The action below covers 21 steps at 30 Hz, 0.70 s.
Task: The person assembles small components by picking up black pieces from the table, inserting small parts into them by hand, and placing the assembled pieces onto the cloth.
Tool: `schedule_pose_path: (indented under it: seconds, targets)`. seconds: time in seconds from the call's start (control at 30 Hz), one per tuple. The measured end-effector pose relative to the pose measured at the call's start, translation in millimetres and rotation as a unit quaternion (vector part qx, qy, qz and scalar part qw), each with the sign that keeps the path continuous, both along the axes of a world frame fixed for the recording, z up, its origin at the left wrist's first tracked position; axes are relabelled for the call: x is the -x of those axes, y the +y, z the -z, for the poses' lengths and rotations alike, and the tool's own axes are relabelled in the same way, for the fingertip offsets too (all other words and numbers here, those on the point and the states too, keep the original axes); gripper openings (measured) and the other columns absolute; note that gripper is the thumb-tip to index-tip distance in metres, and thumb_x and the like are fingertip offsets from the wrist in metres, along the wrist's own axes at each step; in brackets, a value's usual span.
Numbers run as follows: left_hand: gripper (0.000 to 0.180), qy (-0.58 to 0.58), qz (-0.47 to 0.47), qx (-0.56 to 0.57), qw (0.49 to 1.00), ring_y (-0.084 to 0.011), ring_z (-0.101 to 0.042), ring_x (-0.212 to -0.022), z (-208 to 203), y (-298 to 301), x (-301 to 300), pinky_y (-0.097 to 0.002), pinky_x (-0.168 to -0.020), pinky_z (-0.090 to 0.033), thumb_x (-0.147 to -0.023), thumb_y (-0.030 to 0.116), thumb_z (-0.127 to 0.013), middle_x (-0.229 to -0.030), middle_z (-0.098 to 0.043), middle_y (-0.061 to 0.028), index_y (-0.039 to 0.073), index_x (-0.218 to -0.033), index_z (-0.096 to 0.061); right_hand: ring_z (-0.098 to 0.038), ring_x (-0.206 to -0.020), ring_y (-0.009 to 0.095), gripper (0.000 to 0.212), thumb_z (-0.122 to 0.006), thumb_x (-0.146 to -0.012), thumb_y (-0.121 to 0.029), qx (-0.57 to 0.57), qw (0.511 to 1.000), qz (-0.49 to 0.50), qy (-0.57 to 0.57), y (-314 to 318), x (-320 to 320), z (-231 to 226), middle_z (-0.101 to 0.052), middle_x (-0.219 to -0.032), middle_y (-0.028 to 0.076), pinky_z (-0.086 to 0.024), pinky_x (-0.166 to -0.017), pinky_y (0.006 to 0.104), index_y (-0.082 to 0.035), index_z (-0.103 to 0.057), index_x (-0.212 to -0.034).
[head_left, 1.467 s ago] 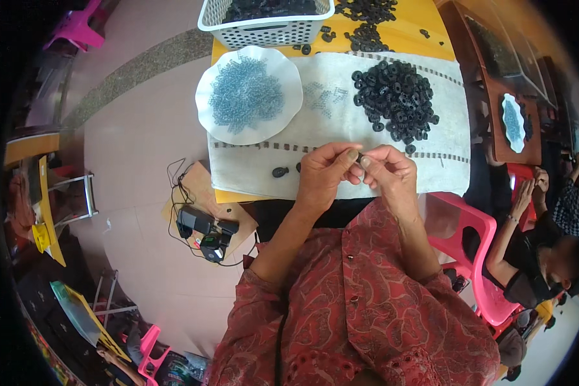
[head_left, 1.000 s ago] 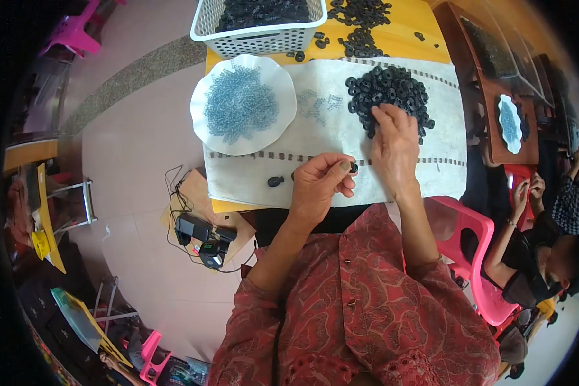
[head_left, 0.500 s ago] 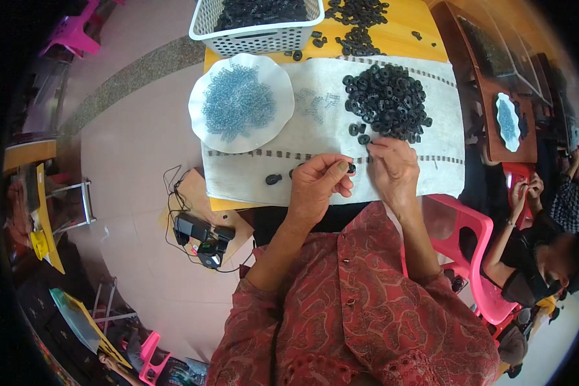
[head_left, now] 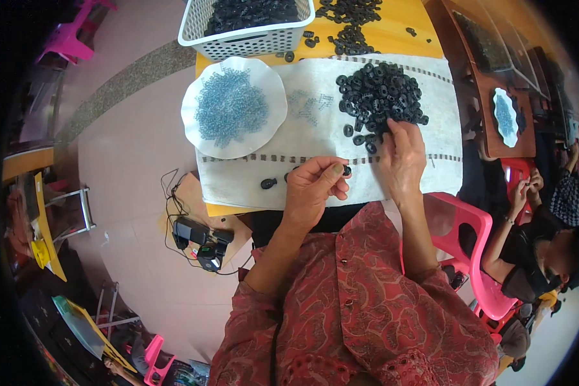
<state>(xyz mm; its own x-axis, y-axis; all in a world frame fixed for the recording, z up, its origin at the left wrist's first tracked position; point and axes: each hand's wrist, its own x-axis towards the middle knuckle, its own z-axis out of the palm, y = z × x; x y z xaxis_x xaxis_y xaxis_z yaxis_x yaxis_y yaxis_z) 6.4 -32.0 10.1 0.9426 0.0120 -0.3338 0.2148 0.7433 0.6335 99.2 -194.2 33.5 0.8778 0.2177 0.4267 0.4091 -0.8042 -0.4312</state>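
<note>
I see the left hand point(head_left: 315, 188) closed in a pinch, thumb and fingertips gripping a small black ring-like part point(head_left: 347, 170) above the white cloth point(head_left: 328, 140). The right hand point(head_left: 404, 164) has its fingers partly curled at the near edge of the black parts pile point(head_left: 378, 90); I can't tell whether it grips one. Left of the pile, I have a scalloped white plate point(head_left: 275, 119) bearing tiny bluish clear pieces point(head_left: 231, 108).
</note>
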Motion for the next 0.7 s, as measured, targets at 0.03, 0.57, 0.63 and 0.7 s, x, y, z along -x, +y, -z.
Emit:
schedule_pose_path:
  seconds: [0.03, 0.57, 0.63, 0.7]
  targets:
    - [0.018, 0.003, 0.001, -0.001, 1.0, -0.0109, -0.06, -0.065, -1, 0, 0, -0.0244, -0.055, -0.051, -0.091, 0.01, -0.06, -0.086, -0.066, -0.01, -0.002, -0.105, -0.063, -0.056, -0.082, 0.03, 0.025, -0.06, -0.072, 0.004, 0.026, 0.999, -0.011, -0.025, 2, -2, 1, -0.06, -0.094, 0.011, -0.045, -0.072, 0.0382, -0.001, -0.066, -0.096]
    - [0.018, 0.008, -0.003, -0.004, 1.0, -0.0109, -0.06, -0.066, -2, 3, -1, -0.0243, -0.056, -0.051, -0.092, 0.009, -0.058, -0.086, -0.066, -0.01, -0.003, -0.105, -0.062, -0.058, -0.084, 0.025, 0.026, -0.063, -0.066, 0.004, 0.012, 0.995, -0.091, 0.032, -3, 15, 0, -0.064, -0.09, 0.005, -0.042, -0.074, 0.0354, -0.009, -0.068, -0.088]
    - [0.018, 0.008, -0.005, -0.002, 1.0, -0.011, -0.06, -0.066, -2, 3, -1, -0.0243, -0.056, -0.051, -0.092, 0.009, -0.058, -0.086, -0.066, -0.0101, -0.003, -0.105, -0.063, -0.06, -0.084, 0.027, 0.021, -0.062, -0.069, 0.004, -0.025, 0.997, -0.056, 0.049, -9, 13, 5, -0.064, -0.088, 0.008, -0.045, -0.074, 0.0366, -0.006, -0.067, -0.086]
    - [0.018, 0.007, -0.007, 0.001, 1.0, -0.0111, -0.061, -0.066, -1, 3, 0, -0.0243, -0.056, -0.051, -0.092, 0.009, -0.058, -0.086, -0.066, -0.0101, -0.003, -0.104, -0.063, -0.062, -0.077, 0.029, 0.016, -0.061, -0.072, 0.005, -0.056, 0.994, -0.043, 0.08, -13, 12, 5, -0.064, -0.086, 0.01, -0.049, -0.068, 0.036, -0.003, -0.065, -0.086]
